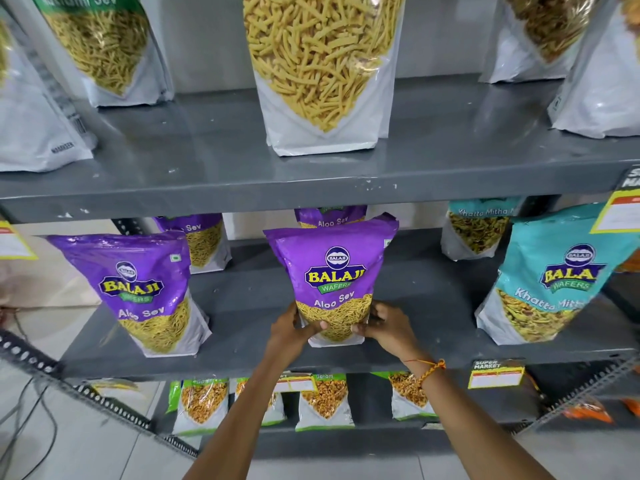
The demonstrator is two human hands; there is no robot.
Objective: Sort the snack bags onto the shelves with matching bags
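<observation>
Head view, the only one: both hands were on a purple Aloo Sev bag [332, 271] standing upright on the middle shelf [242, 362], near the front edge. Left hand [294, 329] was closed around the bag's lower left corner, thumb across the clear window. Right hand [382, 325] gripped the lower right corner the same way, with a thread bracelet [431, 370] on that wrist. The bag's base looked to be touching the shelf, though the fingers hid part of it.

Matching purple bags stood on the same shelf: one to the left [138, 292], and two further back [204, 237] [330, 216]. Teal Khatta Mitha bags [547, 278] sat to the right, well apart. So the bag was on the correct shelf; placement seemed nearly done.

Handling, as a judgement: a light, soft, air-puffed pouch with slick glossy film and brittle contents. Squeezing hard would crush the sev. Holding low at both bottom corners keeps it upright and steady; a grip on the top seal would also work for lifting. It may tip if let go off-balance.
</observation>
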